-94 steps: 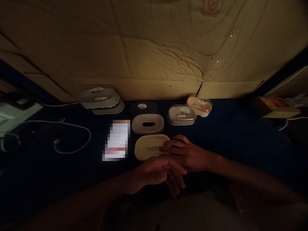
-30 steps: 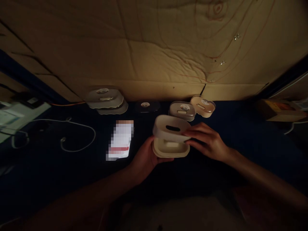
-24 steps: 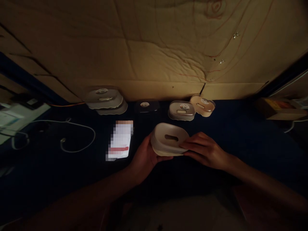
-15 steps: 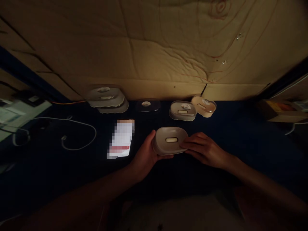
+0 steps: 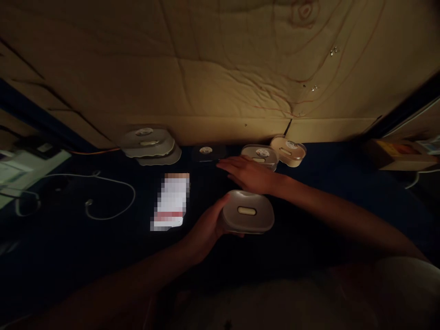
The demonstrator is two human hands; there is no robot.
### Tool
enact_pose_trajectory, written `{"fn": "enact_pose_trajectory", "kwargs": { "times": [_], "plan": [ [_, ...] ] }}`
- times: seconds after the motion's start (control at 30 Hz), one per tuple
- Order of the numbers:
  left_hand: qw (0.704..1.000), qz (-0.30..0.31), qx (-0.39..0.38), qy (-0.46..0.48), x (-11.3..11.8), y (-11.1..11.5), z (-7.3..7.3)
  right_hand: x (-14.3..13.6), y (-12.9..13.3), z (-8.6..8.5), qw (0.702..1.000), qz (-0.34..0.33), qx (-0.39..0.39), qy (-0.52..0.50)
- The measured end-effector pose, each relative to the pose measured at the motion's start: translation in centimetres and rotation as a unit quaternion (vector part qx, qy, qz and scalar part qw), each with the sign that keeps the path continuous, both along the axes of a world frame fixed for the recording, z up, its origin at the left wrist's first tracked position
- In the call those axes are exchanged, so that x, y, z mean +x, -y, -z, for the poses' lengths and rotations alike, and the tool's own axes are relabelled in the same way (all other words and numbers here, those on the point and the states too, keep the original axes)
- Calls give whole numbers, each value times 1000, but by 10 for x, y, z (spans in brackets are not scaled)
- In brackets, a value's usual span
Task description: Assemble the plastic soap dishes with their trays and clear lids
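My left hand (image 5: 212, 222) grips a rounded, greyish plastic container (image 5: 256, 222) by its left side. The container has an oblong cream piece (image 5: 247, 211) in the middle of its top. Over the table my right hand (image 5: 249, 173) is stretched out with nothing visible in it. Its fingertips are near a dark, low container (image 5: 218, 154) with a round label; whether they touch is unclear. Partly behind that hand stands a grey labelled container (image 5: 271, 158), beside a peach-coloured one (image 5: 292, 155).
Two grey containers (image 5: 149, 143) are stacked at the back left. A lit phone (image 5: 172, 197), its screen blurred out, lies left of my left hand. Farther left is a white cable (image 5: 134, 195). A cardboard box (image 5: 395, 153) sits at the right, and a brown sheet (image 5: 220, 91) rises behind.
My right hand has let go of the held container and moved up and left toward the dark one. The held container has come slightly lower in view, still in my left hand.
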State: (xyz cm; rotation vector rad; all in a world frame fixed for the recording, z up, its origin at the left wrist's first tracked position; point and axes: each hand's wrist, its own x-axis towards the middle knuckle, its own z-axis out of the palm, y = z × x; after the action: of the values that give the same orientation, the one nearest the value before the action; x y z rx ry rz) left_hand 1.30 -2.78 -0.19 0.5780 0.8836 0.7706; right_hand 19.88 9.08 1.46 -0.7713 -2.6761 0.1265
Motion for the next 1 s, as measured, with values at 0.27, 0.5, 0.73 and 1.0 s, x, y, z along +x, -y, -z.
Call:
{"fn": "enact_pose_trajectory", "kwargs": {
  "times": [0.27, 0.5, 0.73, 1.0],
  "plan": [
    [1000, -11, -7, -3, 2, 0, -2, -68, -51, 16, 992, 89, 20, 87],
    [999, -38, -27, -18, 3, -1, -7, -57, -36, 8, 994, 76, -31, 75],
    [997, -62, -36, 24, 2, -1, -5, -36, -28, -18, 995, 49, -70, -42],
    [998, -35, -10, 58, 1, -3, -3, 56, 73, -36, 982, 14, -68, -175]
  ]
}}
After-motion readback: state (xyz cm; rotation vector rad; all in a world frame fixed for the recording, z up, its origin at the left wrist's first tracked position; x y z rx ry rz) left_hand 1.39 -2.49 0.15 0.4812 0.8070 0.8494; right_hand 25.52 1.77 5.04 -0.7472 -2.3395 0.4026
